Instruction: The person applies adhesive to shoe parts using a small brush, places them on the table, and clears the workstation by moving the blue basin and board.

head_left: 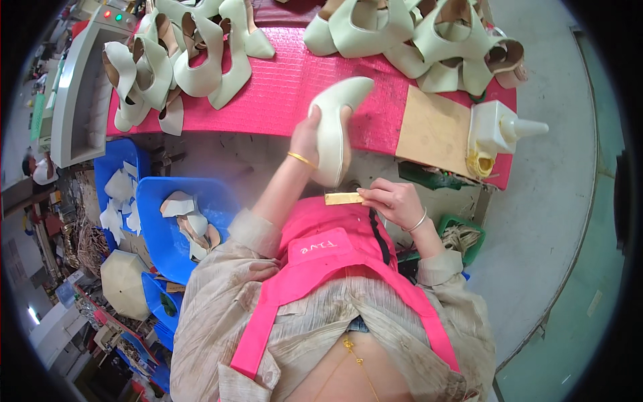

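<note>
My left hand (305, 142) is wrapped round a pale green pointed-toe shoe (330, 137), held up in front of the pink-covered table with its toe aimed away and to the right. Part of the grip is hidden behind the shoe. Between the fingertips of my right hand (395, 201) is a small flat yellowish strip (343, 198); its exact kind I cannot make out. The strip points left, just below the shoe's heel end, apart from it as far as I can see.
Pale green shoes crowd the far left (201, 57) and far right of the pink table (288, 87). A tan board (435, 127) and a white nozzle bottle (492, 127) lie at its right end. Blue bins (157, 251) with scraps stand at left, a green basket (477, 249) at right.
</note>
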A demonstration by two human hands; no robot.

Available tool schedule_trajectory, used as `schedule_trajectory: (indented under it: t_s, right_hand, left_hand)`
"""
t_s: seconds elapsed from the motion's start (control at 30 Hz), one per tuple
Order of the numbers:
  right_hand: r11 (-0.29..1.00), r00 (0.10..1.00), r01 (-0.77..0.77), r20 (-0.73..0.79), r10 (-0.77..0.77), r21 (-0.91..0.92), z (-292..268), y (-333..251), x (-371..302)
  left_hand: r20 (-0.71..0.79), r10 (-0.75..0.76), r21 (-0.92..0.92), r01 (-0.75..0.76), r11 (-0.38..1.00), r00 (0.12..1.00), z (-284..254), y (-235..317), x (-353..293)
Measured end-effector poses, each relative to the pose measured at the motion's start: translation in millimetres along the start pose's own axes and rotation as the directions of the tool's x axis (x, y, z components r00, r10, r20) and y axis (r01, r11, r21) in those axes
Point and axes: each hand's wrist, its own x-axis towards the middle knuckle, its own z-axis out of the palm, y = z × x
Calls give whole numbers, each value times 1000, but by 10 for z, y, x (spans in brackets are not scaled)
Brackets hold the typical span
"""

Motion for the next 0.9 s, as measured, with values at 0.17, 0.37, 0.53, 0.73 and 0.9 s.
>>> schedule_trajectory:
  t_s: [0.17,0.37,0.53,0.73,0.9]
  right_hand:
    - [953,878,-225,-381,289,204,-435,216,-553]
    - [530,368,-835,-566,738,148,-1026,1343,-1772]
    - [371,320,-928,-598,734,-41,-957,2025,-1686]
    - [535,446,-845,-552,705,0,-970,1920,-1826]
    - [432,534,-583,-77,842,688,-1051,1389,-1728]
  left_hand:
    - [66,58,-17,-57,998,996,143,144,-300]
    - [355,-257,582,3,813,899,-78,108,-488]
    - [280,88,100,-120,988,956,357,-145,-622]
    - [292,99,135,-144,980,951,688,-387,-617]
    - [313,172,63,-201,978,934,979,-476,-779]
